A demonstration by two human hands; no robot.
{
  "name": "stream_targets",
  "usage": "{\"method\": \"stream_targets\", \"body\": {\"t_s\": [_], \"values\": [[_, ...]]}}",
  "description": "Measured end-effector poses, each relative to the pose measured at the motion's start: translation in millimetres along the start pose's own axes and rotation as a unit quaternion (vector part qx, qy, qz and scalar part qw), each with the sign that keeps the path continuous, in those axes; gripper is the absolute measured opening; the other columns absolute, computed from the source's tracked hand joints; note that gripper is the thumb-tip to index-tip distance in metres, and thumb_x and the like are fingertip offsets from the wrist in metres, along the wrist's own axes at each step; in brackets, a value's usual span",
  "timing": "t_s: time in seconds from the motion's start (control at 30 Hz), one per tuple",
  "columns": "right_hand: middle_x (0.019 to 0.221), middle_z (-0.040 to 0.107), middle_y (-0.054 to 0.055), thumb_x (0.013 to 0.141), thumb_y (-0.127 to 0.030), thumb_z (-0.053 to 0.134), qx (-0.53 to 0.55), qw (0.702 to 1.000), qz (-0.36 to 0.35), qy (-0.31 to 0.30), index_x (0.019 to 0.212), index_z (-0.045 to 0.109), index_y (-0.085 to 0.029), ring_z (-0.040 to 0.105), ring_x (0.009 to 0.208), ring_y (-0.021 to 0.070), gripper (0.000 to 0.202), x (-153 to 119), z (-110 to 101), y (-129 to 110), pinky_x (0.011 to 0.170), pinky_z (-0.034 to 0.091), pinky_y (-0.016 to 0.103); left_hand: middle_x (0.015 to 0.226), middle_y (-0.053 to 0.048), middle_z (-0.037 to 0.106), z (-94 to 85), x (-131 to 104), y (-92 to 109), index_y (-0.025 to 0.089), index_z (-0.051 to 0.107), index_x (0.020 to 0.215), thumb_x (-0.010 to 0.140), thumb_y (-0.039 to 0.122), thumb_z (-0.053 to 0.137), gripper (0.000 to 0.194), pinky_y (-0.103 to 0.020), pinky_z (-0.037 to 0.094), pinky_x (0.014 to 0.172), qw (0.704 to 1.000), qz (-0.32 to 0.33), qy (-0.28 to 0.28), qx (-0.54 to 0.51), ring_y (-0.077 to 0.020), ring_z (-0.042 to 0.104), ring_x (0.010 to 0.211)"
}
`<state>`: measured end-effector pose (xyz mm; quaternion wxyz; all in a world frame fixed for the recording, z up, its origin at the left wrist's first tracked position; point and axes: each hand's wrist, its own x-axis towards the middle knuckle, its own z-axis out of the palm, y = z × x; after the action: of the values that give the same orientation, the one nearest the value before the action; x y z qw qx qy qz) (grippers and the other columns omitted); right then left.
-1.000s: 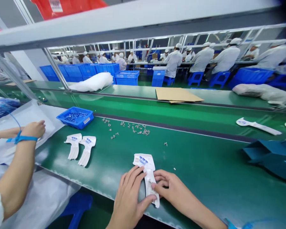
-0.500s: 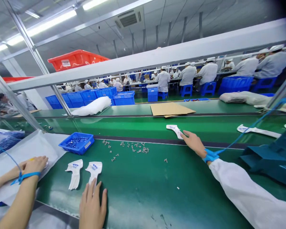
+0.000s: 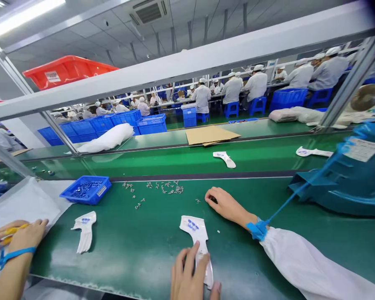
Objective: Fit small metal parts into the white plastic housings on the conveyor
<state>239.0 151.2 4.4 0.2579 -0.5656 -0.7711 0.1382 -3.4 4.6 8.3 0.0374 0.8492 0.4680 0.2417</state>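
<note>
On the green bench, my left hand (image 3: 192, 275) has its fingers bent over the lower end of a white plastic handle shell (image 3: 194, 227) with blue marks, the thumb on the other side. My right hand (image 3: 225, 204) is curled with its fingertips down, just right of a few tiny metal pieces (image 3: 198, 201); whatever is inside the fingers is hidden. Another handle shell (image 3: 85, 228) lies to the left. A third white shell (image 3: 225, 158) rests on the green belt beyond my right hand. Small metal pieces (image 3: 175, 188) are scattered along the bench's far edge.
A blue tray (image 3: 101, 192) of small parts stands at left, near a co-worker's hands (image 3: 26, 235) holding something yellow. Teal bins (image 3: 346, 183) stand at right, by the blue wrist cord. Cardboard (image 3: 211, 134) lies behind the belt. A white rail (image 3: 175, 62) crosses above.
My left hand has slid a handle shell rightward, away from the other one. My right hand has let go of the shell on the belt and drawn back over the bench, fingers curling.
</note>
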Motion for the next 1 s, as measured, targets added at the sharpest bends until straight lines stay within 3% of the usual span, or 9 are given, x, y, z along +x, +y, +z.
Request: {"method": "stream_targets", "body": {"t_s": [0.1,0.17,0.27,0.33,0.53,0.67,0.77,0.87,1.0], "values": [[0.106,0.064,0.009,0.097,-0.029,0.049,0.031,0.999,-0.005,0.008,0.113,0.063,-0.019,0.058,0.096,0.0222,0.023,0.6,4.4,0.8,0.089,0.047,0.038,0.126,-0.007,0.064,-22.9,58.1,-15.1,0.026,0.060,0.123,0.098,0.024,0.044,0.030,-0.042,0.050,0.091,0.995,-0.033,-0.086,-0.025,-0.0266,0.058,0.112],[0.110,0.063,0.009,0.096,-0.031,0.052,0.039,0.999,-0.026,-0.002,0.121,0.062,-0.020,0.057,0.100,0.0232,0.029,2.6,9.3,-3.0,0.091,0.046,0.039,0.113,-0.007,0.067,-25.6,101.9,-30.8,0.023,0.063,0.116,0.098,0.021,0.044,0.026,-0.041,0.049,0.089,0.991,-0.045,-0.124,-0.018,-0.0259,0.061,0.104],[0.105,0.063,0.009,0.095,-0.028,0.052,0.041,0.998,-0.038,-0.010,0.112,0.066,-0.020,0.057,0.099,0.0242,0.023,7.5,17.3,-10.6,0.090,0.045,0.040,0.102,-0.006,0.069,-7.7,152.1,-50.9,0.022,0.067,0.106,0.091,0.021,0.060,0.017,-0.037,0.050,0.084,0.989,-0.038,-0.144,-0.024,-0.0259,0.063,0.098],[0.100,0.063,0.009,0.094,-0.026,0.053,0.054,0.998,-0.026,-0.004,0.104,0.066,-0.019,0.057,0.095,0.0238,0.018,9.6,20.2,-13.7,0.087,0.045,0.039,0.099,-0.005,0.068,8.5,168.1,-58.2,0.022,0.068,0.102,0.089,0.023,0.064,0.013,-0.034,0.050,0.081,0.988,-0.026,-0.148,-0.035,-0.0247,0.064,0.096],[0.092,0.069,0.004,0.091,-0.033,0.059,0.163,0.986,0.007,-0.035,0.097,0.067,-0.020,0.061,0.088,0.0190,0.016,5.8,7.7,-11.9,0.080,0.046,0.032,0.102,-0.005,0.066,22.3,166.5,-65.9,0.016,0.065,0.103,0.096,0.026,0.060,0.013,-0.038,0.053,0.086,0.982,0.023,-0.155,-0.105,-0.0197,0.063,0.096],[0.083,0.070,0.003,0.081,-0.049,0.070,0.368,0.923,0.069,-0.089,0.091,0.068,-0.018,0.063,0.080,0.0174,0.033,1.3,-5.3,-6.8,0.075,0.046,0.030,0.111,-0.007,0.065,18.8,164.0,-67.4,0.015,0.063,0.113,0.101,0.034,0.051,0.025,-0.039,0.055,0.085,0.973,0.032,-0.168,-0.157,-0.0180,0.065,0.097],[0.086,0.071,0.004,0.075,-0.052,0.075,0.465,0.873,0.101,-0.104,0.092,0.068,-0.017,0.063,0.080,0.0165,0.040,-2.5,-10.2,-6.6,0.074,0.045,0.029,0.119,-0.008,0.062,19.3,163.8,-63.4,0.020,0.062,0.118,0.101,0.036,0.051,0.026,-0.038,0.055,0.086,0.969,0.008,-0.137,-0.207,-0.0191,0.063,0.101],[0.087,0.072,0.005,0.075,-0.052,0.074,0.488,0.862,0.113,-0.078,0.090,0.067,-0.017,0.063,0.079,0.0160,0.038,-6.0,-9.6,-12.3,0.072,0.045,0.029,0.116,-0.008,0.064,21.7,163.2,-56.7,0.020,0.062,0.114,0.097,0.038,0.059,0.025,-0.036,0.056,0.082,0.956,-0.009,-0.108,-0.273,-0.0180,0.064,0.095],[0.088,0.070,0.005,0.081,-0.053,0.067,0.469,0.878,0.092,-0.001,0.091,0.065,-0.018,0.064,0.082,0.0179,0.036,-8.4,-2.5,-20.2,0.076,0.047,0.032,0.089,-0.003,0.064,28.7,164.2,-49.2,0.015,0.061,0.100,0.101,0.041,0.049,0.029,-0.033,0.054,0.074,0.942,-0.017,-0.113,-0.316,-0.0143,0.063,0.077]]}}
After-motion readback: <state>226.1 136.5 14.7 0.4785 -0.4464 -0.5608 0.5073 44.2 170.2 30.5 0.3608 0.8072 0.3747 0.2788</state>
